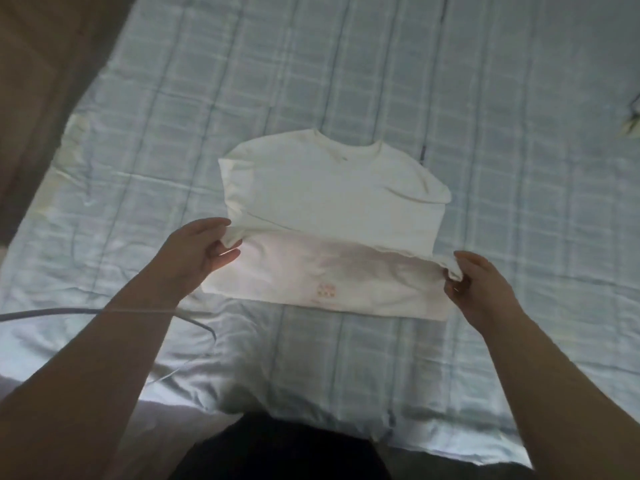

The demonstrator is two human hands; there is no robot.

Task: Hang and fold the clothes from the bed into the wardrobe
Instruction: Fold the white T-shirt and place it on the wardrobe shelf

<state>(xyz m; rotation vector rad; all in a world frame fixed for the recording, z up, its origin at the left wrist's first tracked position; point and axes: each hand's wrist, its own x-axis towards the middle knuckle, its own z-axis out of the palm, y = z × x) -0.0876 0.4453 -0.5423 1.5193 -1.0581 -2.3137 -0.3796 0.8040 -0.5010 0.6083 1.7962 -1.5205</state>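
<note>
**Head view.** A white, soft cotton T-shirt (332,188) lies flat on the pale blue checked quilt of the bed (485,98). Its neckline lies beyond the grips, and a turned-up band with a faint pink print (327,291) lies on their near side.

The left hand (201,252) pinches the left corner of the fold between thumb and fingers. The right hand (479,285) pinches the right corner in the same way. The fold edge runs between the two grips and sags slightly towards the right one.

Judged handling: the fabric is light, limp and not fragile, and it holds no shape unsupported. The corners of the fold are therefore the best places to hold it, drawn taut and level.

A thin grey cable (69,310) crosses the left forearm on the near side of the left grip.
</note>
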